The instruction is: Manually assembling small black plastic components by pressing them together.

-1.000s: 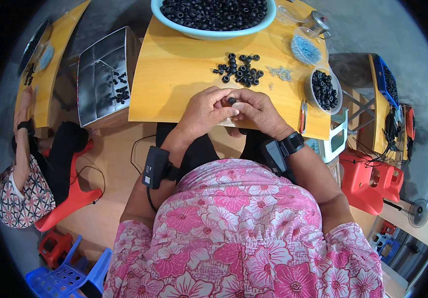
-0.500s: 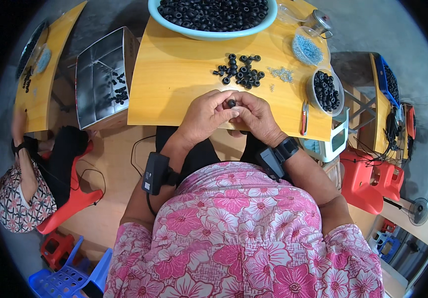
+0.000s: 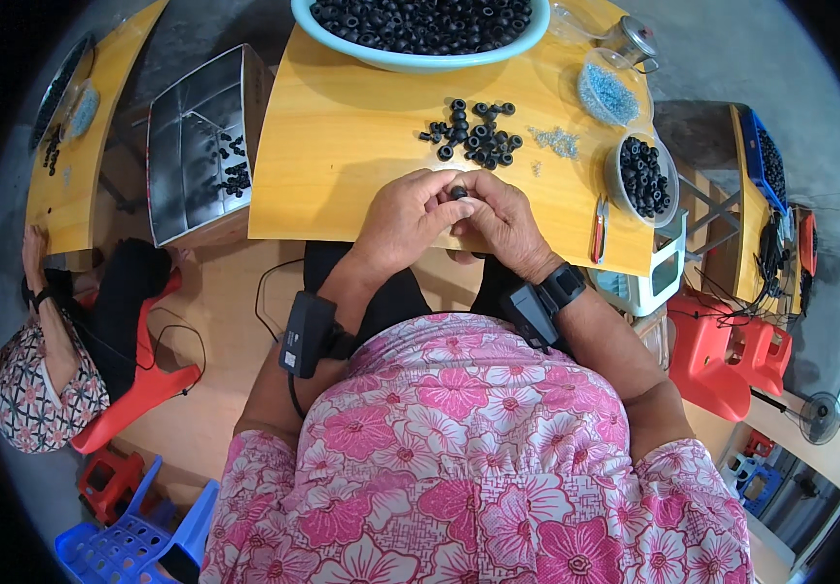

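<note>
While the two hands meet just above the near edge of the tabletop point(image 3: 327, 141), the left hand point(image 3: 403, 222) and right hand point(image 3: 504, 220) are nearly closed, fingers curled inward, pinching a small black piece point(image 3: 458, 193) between them; whether their palms hide anything else, I cannot tell. Beyond them lies a loose cluster of black pieces point(image 3: 484, 146), with small clear bits point(image 3: 558, 143) just beside it. To the right are a red-handled tool point(image 3: 598, 238) and a tub of black pieces point(image 3: 645, 180).
</note>
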Action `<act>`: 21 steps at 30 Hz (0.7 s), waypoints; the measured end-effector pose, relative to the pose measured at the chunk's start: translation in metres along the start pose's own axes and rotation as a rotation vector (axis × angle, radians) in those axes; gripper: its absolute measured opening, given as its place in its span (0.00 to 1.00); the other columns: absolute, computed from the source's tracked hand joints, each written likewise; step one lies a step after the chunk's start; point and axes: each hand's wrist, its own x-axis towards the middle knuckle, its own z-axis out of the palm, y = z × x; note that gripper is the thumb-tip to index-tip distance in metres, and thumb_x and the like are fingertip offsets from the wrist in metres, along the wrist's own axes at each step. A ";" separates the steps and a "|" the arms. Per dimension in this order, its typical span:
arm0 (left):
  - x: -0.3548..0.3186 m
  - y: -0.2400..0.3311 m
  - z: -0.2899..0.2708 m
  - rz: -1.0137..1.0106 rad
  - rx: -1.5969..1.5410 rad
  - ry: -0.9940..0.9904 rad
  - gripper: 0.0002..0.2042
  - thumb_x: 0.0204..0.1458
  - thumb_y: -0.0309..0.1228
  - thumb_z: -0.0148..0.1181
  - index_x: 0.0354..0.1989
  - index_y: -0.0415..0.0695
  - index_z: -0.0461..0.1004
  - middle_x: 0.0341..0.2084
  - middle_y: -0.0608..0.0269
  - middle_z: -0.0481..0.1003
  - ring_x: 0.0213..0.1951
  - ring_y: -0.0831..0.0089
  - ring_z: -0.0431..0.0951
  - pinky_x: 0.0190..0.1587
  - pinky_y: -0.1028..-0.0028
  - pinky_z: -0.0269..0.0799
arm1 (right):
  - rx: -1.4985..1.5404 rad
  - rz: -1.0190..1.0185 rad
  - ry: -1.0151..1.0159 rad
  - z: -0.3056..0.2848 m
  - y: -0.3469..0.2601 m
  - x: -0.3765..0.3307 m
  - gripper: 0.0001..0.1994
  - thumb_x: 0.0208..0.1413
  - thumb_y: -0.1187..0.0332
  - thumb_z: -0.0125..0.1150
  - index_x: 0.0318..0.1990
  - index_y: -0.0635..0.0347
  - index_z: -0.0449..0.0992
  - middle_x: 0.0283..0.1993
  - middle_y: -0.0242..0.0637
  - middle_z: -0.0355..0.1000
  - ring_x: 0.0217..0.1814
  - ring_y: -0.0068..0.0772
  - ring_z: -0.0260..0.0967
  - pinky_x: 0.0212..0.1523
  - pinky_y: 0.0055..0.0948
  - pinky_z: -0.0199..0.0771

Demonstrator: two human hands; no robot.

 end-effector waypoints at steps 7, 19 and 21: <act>0.004 -0.002 -0.001 -0.029 -0.104 -0.063 0.17 0.54 0.31 0.61 0.51 0.36 0.73 0.25 0.67 0.70 0.28 0.81 0.67 0.33 0.80 0.67 | 0.098 0.010 0.036 0.000 0.001 -0.002 0.09 0.64 0.67 0.50 0.47 0.61 0.70 0.34 0.30 0.72 0.33 0.15 0.71 0.23 0.15 0.69; 0.003 0.002 -0.005 -0.074 -0.033 -0.088 0.16 0.54 0.33 0.60 0.46 0.35 0.74 0.27 0.63 0.72 0.30 0.77 0.70 0.35 0.76 0.69 | 0.188 0.041 0.010 0.000 -0.002 -0.001 0.08 0.64 0.70 0.49 0.46 0.63 0.70 0.36 0.31 0.72 0.34 0.18 0.72 0.35 0.17 0.72; 0.003 -0.001 -0.003 -0.072 -0.044 -0.083 0.16 0.54 0.33 0.60 0.47 0.35 0.74 0.28 0.62 0.72 0.30 0.77 0.70 0.36 0.75 0.69 | 0.192 0.040 0.009 0.000 -0.001 0.000 0.08 0.64 0.70 0.49 0.46 0.63 0.70 0.36 0.31 0.72 0.35 0.18 0.72 0.35 0.17 0.73</act>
